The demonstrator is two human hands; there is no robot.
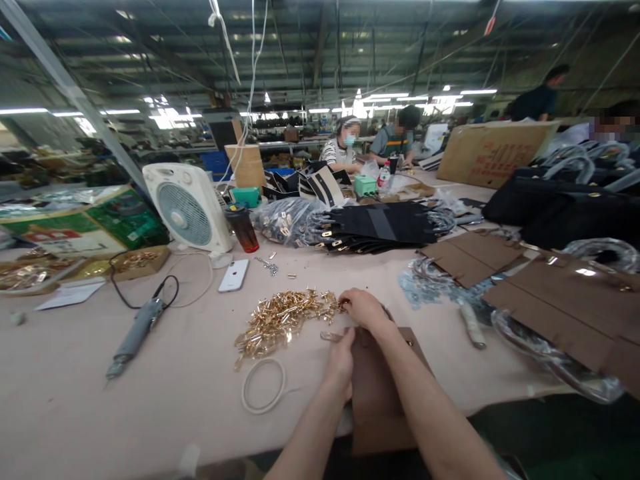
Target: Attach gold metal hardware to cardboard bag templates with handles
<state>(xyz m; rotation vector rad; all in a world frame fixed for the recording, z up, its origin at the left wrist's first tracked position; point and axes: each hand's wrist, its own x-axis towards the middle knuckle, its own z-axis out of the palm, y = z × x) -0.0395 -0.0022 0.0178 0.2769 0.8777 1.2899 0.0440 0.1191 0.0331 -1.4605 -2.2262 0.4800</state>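
A brown leather-like bag panel (383,400) lies at the table's near edge, beneath my right forearm. My left hand (341,363) is closed on its left edge, thumb up, next to a small clear-wrapped loop (331,337). Beyond it, my right hand (364,308) has its fingertips drawn together at the right end of a loose heap of small gold metal fittings (285,317). Whatever is between those fingertips is too small to make out. A roll of narrow pale tape (244,387) lies flat just below the heap.
On the left are a grey electric screwdriver (135,337), a phone (234,275), a white fan (183,207) and a dark tumbler (242,229). Black strips (380,223) are stacked behind. More brown panels (565,300) and a pale rod (472,325) lie right. Co-workers sit farther back.
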